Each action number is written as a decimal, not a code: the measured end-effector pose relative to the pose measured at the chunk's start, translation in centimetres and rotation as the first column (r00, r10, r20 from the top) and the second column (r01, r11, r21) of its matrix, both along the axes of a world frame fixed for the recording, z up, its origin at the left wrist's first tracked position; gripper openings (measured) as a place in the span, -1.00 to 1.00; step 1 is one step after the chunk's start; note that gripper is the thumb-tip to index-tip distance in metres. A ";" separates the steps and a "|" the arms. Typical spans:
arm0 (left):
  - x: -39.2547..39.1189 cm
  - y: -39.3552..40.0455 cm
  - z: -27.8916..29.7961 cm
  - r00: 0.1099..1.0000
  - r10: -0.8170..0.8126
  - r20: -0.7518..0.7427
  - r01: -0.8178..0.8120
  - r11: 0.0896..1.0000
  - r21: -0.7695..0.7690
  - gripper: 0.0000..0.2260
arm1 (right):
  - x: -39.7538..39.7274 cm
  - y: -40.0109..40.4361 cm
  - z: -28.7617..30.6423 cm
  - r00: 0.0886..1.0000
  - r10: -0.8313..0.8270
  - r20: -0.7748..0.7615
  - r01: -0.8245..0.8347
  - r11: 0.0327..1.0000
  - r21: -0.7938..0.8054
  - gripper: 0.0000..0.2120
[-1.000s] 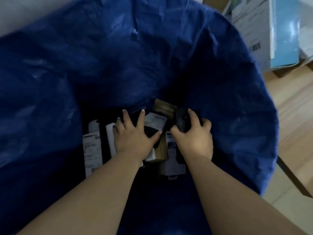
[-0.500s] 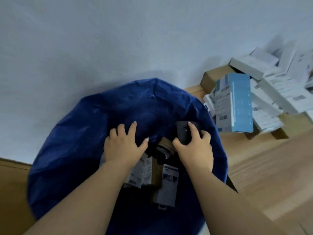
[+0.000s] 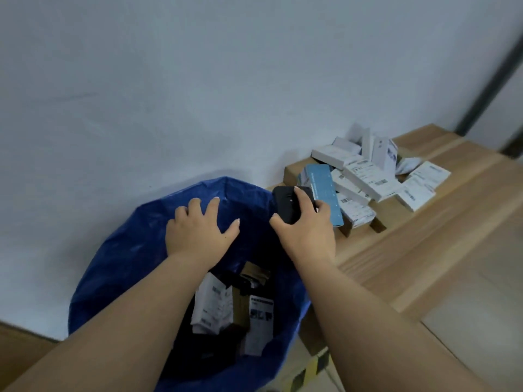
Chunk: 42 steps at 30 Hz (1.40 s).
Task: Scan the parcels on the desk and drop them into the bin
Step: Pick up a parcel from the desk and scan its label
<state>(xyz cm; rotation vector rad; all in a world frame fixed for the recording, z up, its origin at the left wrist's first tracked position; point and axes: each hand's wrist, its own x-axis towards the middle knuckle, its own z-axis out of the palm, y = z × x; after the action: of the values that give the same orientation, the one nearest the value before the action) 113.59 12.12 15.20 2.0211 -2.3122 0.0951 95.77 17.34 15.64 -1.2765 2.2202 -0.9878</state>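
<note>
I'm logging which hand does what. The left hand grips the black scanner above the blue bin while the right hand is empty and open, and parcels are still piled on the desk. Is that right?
Not quite: the hands are swapped. In the head view the right hand grips the black scanner above the blue bin, while the left hand is empty and open. Parcels are still piled on the desk.

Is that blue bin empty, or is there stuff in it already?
Not empty. Several parcels lie at the bottom of the blue bin, well below its rim.
</note>
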 end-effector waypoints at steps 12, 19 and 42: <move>-11.6 5.5 5.4 0.966 -0.255 -0.035 0.253 0.966 -0.060 -0.37 | -9.1 8.5 4.6 0.988 -0.152 -0.023 0.148 0.982 -0.121 -0.31; -23.4 6.6 7.3 0.944 -0.325 -0.049 0.319 0.942 -0.106 -0.39 | -21.6 11.6 6.5 0.966 -0.256 -0.032 0.246 0.952 -0.184 -0.34; -60.1 0.1 5.8 0.962 -0.262 -0.072 0.253 0.961 -0.113 -0.32 | -59.1 9.0 6.5 0.919 -0.377 -0.114 0.356 0.918 -0.174 -0.33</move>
<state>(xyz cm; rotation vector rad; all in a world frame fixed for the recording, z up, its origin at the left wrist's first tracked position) 53.50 12.18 20.99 1.6276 -2.4370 0.1079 36.64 26.34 22.14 -1.0359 2.6067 -1.2541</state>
